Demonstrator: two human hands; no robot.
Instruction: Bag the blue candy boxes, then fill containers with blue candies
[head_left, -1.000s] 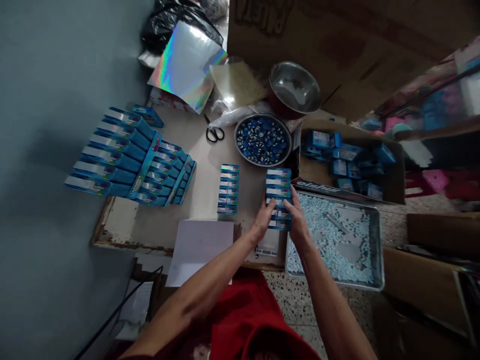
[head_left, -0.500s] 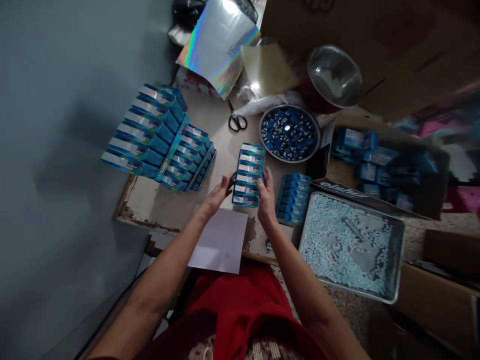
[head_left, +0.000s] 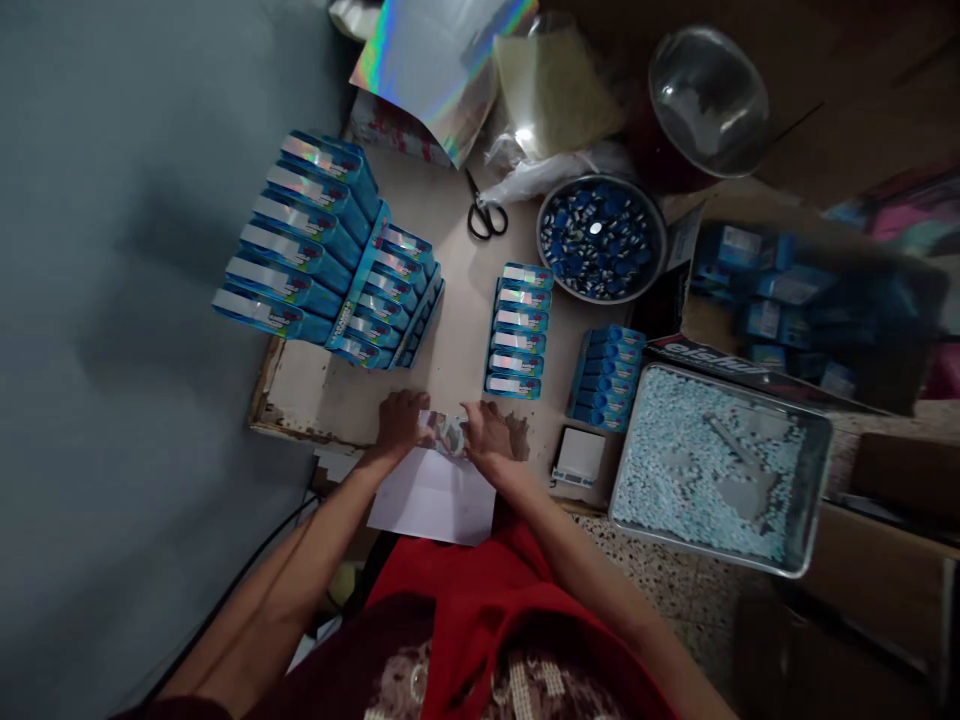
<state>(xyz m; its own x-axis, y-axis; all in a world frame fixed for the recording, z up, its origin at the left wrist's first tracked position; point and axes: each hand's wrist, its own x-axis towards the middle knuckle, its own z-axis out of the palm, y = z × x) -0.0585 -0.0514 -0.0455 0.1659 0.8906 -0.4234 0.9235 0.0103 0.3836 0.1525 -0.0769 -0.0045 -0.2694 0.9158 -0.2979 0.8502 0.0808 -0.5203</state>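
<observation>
Between both hands, over the top edge of a white sheet point(head_left: 431, 500), is a small shiny printed piece point(head_left: 448, 434). My left hand point(head_left: 403, 425) pinches its left end, and my right hand point(head_left: 487, 432) grips its right end. Just beyond my right hand lies a row of several blue boxes point(head_left: 517, 343) with pale labels. To the left, larger stacks of blue boxes point(head_left: 300, 240) stand on the table. A row of blue tubes point(head_left: 609, 375) sits to the right, above a small white scale point(head_left: 580, 455).
A metal tray point(head_left: 814, 480) of pale pellets lies at right, beside a carton point(head_left: 712, 365) of blue boxes. Farther back are a round dish point(head_left: 547, 245) of blue caps, black scissors point(head_left: 487, 218), a metal bowl point(head_left: 709, 100) and shiny sheets point(head_left: 442, 60). A wall point(head_left: 135, 300) borders the left.
Both hands have left the row of blue boxes and come nearer my body, and now hold the shiny piece. The view has shifted, and the scale shows more fully.
</observation>
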